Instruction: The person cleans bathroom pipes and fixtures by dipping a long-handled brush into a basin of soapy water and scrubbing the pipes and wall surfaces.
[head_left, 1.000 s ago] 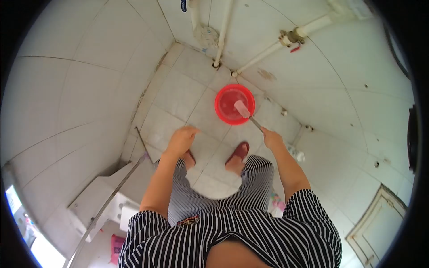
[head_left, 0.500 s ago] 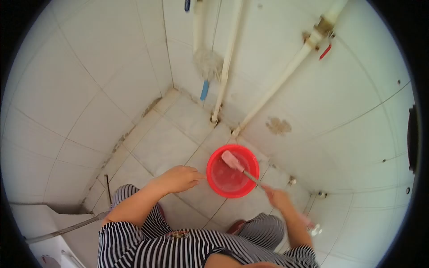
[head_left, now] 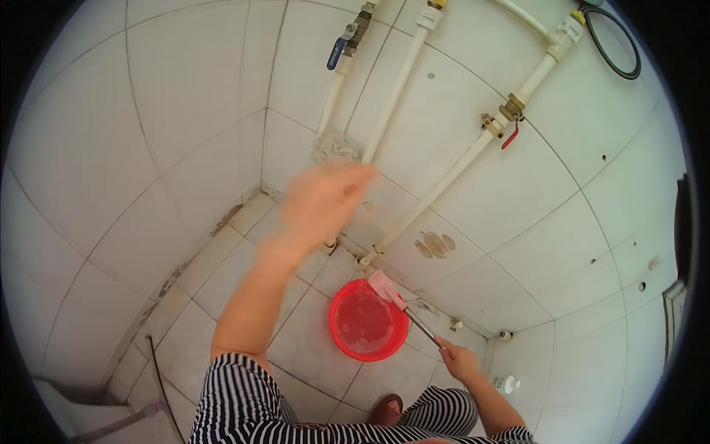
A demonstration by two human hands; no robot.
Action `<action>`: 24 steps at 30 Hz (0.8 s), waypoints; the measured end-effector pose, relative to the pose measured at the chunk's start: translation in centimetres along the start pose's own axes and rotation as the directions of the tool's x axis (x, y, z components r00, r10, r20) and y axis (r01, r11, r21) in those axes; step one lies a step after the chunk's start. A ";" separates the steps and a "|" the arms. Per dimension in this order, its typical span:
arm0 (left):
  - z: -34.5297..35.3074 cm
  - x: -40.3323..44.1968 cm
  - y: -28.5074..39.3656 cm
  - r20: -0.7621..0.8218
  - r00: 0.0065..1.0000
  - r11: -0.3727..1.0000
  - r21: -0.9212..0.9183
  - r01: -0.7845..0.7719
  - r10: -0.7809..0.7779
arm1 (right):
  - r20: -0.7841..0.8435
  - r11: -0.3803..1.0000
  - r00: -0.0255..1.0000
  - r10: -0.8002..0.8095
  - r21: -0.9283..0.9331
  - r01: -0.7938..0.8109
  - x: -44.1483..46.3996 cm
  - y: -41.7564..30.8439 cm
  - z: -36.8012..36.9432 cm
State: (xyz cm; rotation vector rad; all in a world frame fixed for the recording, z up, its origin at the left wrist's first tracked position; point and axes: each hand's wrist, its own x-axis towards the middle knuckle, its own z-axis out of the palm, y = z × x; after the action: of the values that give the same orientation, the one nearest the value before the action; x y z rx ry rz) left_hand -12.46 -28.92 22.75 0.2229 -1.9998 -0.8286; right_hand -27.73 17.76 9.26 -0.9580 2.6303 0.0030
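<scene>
My right hand (head_left: 461, 362) is closed around the grey handle of a long-handled brush with a pink head (head_left: 384, 286). The brush head is over the upper right rim of a red basin (head_left: 404, 340), which stands on the floor with cloudy, sudsy water in it. My left hand (head_left: 325, 200) is raised in front of the wall pipes and smeared by motion, so its fingers cannot be made out. Just above it in view hangs a whitish, stringy bundle (head_left: 336, 148), its lower part hidden by the hand.
White pipes (head_left: 451, 174) run down the tiled wall, with a blue-handled valve (head_left: 342, 48) and a red-handled valve (head_left: 511, 135). A dark cable loop (head_left: 614, 52) hangs at upper right. A thin dark rod (head_left: 163, 385) leans at lower left. My slippered foot (head_left: 386, 409) is below the basin.
My left hand has risen from beside the basin to in front of the wall pipes. The brush head has moved from inside the basin to its upper right rim. The view has tilted up.
</scene>
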 end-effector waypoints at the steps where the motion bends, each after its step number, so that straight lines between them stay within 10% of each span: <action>1: -1.8 0.1 -1.5 -0.076 0.997 0.998 0.059 0.037 -0.032 | -0.002 0.978 1.000 -0.024 -0.206 0.023 0.4 -0.3 -0.8; 4: -7.4 0.5 -3.7 -0.353 0.933 0.970 0.195 0.145 -0.068 | -0.038 0.913 0.996 -0.075 -0.404 0.054 0.8 -1.9 -3.1; 7: -11.7 0.7 -2.6 -0.518 0.792 0.941 -0.089 0.326 -0.323 | -0.325 0.966 0.910 -0.256 -0.116 0.230 1.9 -5.8 -5.1; 9: -13.3 0.2 -3.8 -0.665 0.622 0.901 -0.397 0.175 -0.414 | -0.229 0.878 0.970 0.083 0.478 0.037 2.5 -11.3 -7.8; 17: -14.7 -0.4 -6.5 -0.579 0.677 0.875 -0.435 0.214 -0.454 | -0.407 0.596 0.911 -0.070 0.715 0.365 10.7 -26.3 -15.4; 24: -14.4 -0.8 -7.3 -0.552 0.682 0.857 -0.461 0.229 -0.479 | -0.172 0.159 0.984 -0.034 0.972 0.175 14.6 -33.8 -5.2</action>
State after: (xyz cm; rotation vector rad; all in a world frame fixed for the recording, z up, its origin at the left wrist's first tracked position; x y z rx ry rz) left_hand -1.43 -40.74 22.47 0.6246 -1.1183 -1.1593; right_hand -18.67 -18.06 13.39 -0.5587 1.8347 -1.6662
